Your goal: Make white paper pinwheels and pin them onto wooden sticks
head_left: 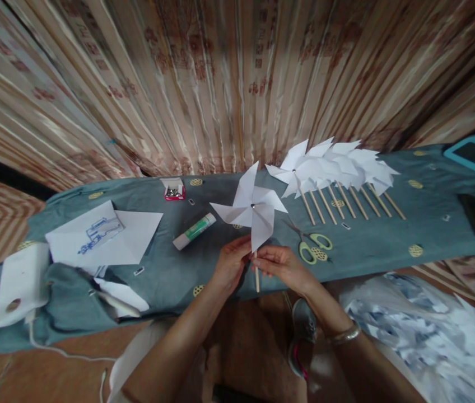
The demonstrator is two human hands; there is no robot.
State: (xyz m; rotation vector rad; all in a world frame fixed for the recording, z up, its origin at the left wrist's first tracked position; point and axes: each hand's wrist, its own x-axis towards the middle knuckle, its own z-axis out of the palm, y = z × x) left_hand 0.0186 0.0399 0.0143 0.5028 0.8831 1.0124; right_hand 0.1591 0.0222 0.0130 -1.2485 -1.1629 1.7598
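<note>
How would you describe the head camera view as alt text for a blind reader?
A person's left hand and right hand hold a white paper pinwheel by its stick at a cloth-covered table. Overlapping pinwheels and scissors lie to the right; a green-and-white tube lies left.

Cloth [172, 271] free below glue stick [194, 230]; scissors [310, 238] crowd right fingers [271, 254].

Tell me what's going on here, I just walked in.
A person is holding up a white paper pinwheel on a wooden stick. Their right hand pinches the stick below the blades; their left hand is right beside it, its fingertips partly hidden. More pinwheels lie overlapping in a row farther right on the cloth-covered table. Scissors lie just right of the held one, and what looks like a glue stick lies to its left.
</note>
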